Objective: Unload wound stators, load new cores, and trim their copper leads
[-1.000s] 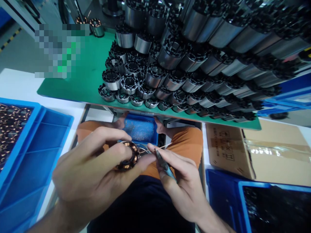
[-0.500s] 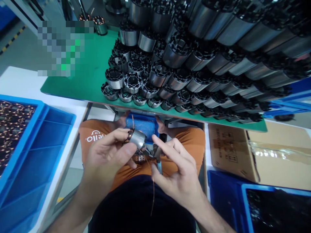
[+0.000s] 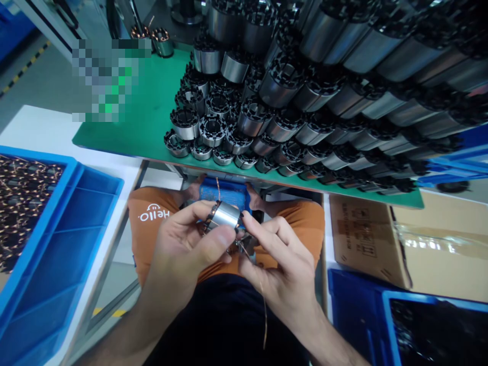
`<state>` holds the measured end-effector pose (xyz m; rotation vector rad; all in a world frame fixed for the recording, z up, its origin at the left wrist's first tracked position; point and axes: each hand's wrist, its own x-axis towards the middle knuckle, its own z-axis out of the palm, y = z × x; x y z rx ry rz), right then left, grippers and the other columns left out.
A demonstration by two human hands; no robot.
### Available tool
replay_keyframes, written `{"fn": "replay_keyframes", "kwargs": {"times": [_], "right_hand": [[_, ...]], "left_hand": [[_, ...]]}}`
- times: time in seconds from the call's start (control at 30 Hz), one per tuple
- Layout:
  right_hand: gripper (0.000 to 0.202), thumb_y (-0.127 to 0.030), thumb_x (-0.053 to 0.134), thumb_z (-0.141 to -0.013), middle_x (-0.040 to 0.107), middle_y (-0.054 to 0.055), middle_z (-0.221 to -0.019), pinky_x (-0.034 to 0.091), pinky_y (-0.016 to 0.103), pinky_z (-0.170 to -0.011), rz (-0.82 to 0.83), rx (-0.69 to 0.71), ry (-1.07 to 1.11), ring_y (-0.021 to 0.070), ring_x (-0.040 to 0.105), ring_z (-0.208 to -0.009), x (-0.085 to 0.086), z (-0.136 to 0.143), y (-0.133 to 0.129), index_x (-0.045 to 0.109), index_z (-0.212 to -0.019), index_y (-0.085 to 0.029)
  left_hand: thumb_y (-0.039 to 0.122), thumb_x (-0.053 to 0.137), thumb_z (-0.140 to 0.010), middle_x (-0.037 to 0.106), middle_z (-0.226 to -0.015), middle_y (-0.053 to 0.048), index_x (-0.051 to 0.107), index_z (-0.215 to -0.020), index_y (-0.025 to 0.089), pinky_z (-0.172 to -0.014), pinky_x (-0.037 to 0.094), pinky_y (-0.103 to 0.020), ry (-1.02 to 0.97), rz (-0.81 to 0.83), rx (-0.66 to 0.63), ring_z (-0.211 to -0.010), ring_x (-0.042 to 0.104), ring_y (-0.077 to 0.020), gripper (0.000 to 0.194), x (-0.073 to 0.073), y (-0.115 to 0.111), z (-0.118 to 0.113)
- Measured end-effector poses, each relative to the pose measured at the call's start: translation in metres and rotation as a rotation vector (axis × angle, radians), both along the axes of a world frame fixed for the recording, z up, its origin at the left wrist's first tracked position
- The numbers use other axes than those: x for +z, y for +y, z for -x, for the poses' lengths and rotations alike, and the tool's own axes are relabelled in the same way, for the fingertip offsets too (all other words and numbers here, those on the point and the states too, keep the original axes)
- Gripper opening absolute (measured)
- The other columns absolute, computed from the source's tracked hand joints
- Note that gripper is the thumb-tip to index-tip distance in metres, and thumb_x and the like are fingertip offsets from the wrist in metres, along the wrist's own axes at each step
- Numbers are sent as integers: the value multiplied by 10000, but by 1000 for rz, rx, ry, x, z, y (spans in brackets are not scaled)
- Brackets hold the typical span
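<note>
My left hand (image 3: 190,239) is closed round a silver metal cylinder (image 3: 225,215) with black toothed ends, its thumb lying along the near side. A copper wire end sticks up from the cylinder's left end. At the right end, the index fingertip of my right hand (image 3: 280,259) touches the rim. That hand's thumb and fingers come together on a thin copper wire (image 3: 265,315) that hangs down in front of my dark shirt. Small metal parts below the cylinder are partly hidden by my fingers.
Many stacked metal cylinders (image 3: 282,84) cover much of the green board (image 3: 141,127). Copper-wound parts fill a blue bin (image 3: 68,223) at left. At right are a cardboard box (image 3: 366,239) and another blue bin (image 3: 385,315) of black parts. A blue basket (image 3: 224,190) sits between my feet.
The cylinder and my left hand have shifted slightly right. My right hand's index finger now meets the cylinder's end, and its thumb and fingers are closer together at the wire.
</note>
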<state>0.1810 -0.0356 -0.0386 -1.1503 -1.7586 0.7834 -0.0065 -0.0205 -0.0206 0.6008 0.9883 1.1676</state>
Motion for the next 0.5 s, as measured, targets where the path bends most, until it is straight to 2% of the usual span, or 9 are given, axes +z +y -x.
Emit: {"fn": "replay_keyframes", "kwargs": {"times": [0.17,0.33,0.4,0.5], "right_hand": [[873,-4,759,-986,606,-3,-995,615,300,-692,9,19,12,154,667,-826,-2,-2,1,592,-1705,-470],[845,-11,738,-1005,567,-19,-969,582,264,-707,27,35,8,136,614,-817,-4,-3,0,592,-1707,-458],[834,-33,737,-1017,542,-28,-962,574,243,-731,73,68,7,123,593,-813,-7,-5,1,580,-1719,-455],[820,-67,733,-1040,526,-35,-952,568,209,-742,163,133,-1,112,570,-793,-13,-6,3,545,-1749,-433]], "left_hand": [[349,973,-936,785,-959,-29,861,-908,276,-598,690,-237,-26,-3,9,-733,712,-160,137,-1,-2,-1],[306,941,-972,778,-946,2,886,-983,309,-649,670,-158,-43,6,4,-715,706,-108,57,-5,-1,-1],[303,954,-962,770,-894,7,888,-996,303,-655,659,-139,-55,5,31,-688,703,-97,74,-8,1,-3],[356,1020,-891,759,-834,5,868,-899,253,-610,641,-135,-39,16,139,-642,689,-98,183,-17,6,-6]]}}
